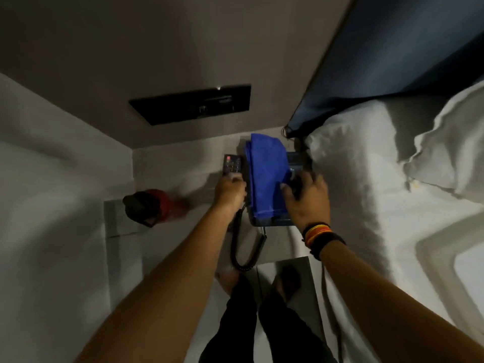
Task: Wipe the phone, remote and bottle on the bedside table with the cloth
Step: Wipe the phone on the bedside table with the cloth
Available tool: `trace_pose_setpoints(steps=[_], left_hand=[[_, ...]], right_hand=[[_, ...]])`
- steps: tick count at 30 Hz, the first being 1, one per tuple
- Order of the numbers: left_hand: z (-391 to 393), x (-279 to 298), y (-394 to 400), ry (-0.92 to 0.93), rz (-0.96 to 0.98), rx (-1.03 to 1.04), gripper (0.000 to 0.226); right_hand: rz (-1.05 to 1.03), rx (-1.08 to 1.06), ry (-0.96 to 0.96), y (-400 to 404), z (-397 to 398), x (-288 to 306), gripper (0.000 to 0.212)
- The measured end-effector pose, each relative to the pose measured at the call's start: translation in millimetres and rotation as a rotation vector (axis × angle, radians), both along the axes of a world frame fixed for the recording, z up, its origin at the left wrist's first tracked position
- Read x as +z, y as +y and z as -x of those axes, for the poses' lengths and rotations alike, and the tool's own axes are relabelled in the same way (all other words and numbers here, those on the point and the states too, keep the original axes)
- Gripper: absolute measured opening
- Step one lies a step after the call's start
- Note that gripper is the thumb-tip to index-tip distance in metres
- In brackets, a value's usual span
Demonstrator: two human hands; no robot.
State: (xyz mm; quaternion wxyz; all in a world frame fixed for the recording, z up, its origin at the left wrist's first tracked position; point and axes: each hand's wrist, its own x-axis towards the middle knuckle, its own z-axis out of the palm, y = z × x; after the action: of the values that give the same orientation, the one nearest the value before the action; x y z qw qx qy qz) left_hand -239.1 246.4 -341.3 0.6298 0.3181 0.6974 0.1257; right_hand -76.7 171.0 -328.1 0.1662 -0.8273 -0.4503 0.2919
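Head view is showing the bed [392, 205] lying along the right, the largest thing here, with the white bedside table [178, 163] sitting to its left. On that table the phone [293, 163] is sitting at the right edge, just beside the bed, with the blue cloth [264, 176] draped over most of it. The right hand [306, 197] is pinching the cloth's right edge against the phone; the left hand [230, 189] is curling around the near end of the remote [231, 165], which is lying just left of the phone, though how tightly it is closing I cannot tell. The bottle [154, 205], red with a dark cap, is standing well apart at the left.

Risks, as I judge them — the coiled cord [243, 247] is hanging off the near edge, so a hard wipe could be dragging the phone or unseating its handset. Lifting the remote could be snagging the cloth, and a wide sweep could be tipping the bottle.

Counting: one bed, one table, one phone, one cloth, one bottle, one remote, one cord — and two hands.
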Motion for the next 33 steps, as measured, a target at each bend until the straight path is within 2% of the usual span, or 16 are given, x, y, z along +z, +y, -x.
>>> trace_pose_setpoints(steps=[3, 7, 11, 14, 21, 26, 29, 31, 33], left_hand=[[-2, -36, -14, 0.057, -0.079, 0.025, 0.022], [-3, -55, -24, 0.132, -0.267, -0.067, 0.016], [-2, -56, -23, 0.268, -0.419, -0.173, 0.018], [-5, -52, -22, 0.287, -0.384, -0.184, 0.026], [-5, -45, -17, 0.338, -0.33, -0.162, 0.02], [-4, -46, -15, 0.163, -0.25, -0.051, 0.011], [-7, -37, -13, 0.138, -0.212, -0.043, 0.01], [-10, -25, -14, 0.183, -0.246, -0.071, 0.011], [-11, -13, -19, 0.395, -0.44, -0.242, 0.02]], right_hand=[[-0.202, 0.196, -0.137, 30, 11, -16, 0.064], [-0.126, 0.463, -0.224, 77, 28, -40, 0.07], [-0.155, 0.444, -0.256, 82, 36, -58, 0.06], [-0.22, 0.436, -0.224, 76, 34, -57, 0.056], [-0.249, 0.562, -0.175, -18, 41, -63, 0.066], [-0.163, 0.709, -0.27, -88, 47, -75, 0.091], [-0.104, 0.767, -0.267, -110, 46, -70, 0.093], [-0.086, 0.8, -0.257, -119, 41, -58, 0.088], [-0.084, 0.757, -0.163, -127, 31, -44, 0.08]])
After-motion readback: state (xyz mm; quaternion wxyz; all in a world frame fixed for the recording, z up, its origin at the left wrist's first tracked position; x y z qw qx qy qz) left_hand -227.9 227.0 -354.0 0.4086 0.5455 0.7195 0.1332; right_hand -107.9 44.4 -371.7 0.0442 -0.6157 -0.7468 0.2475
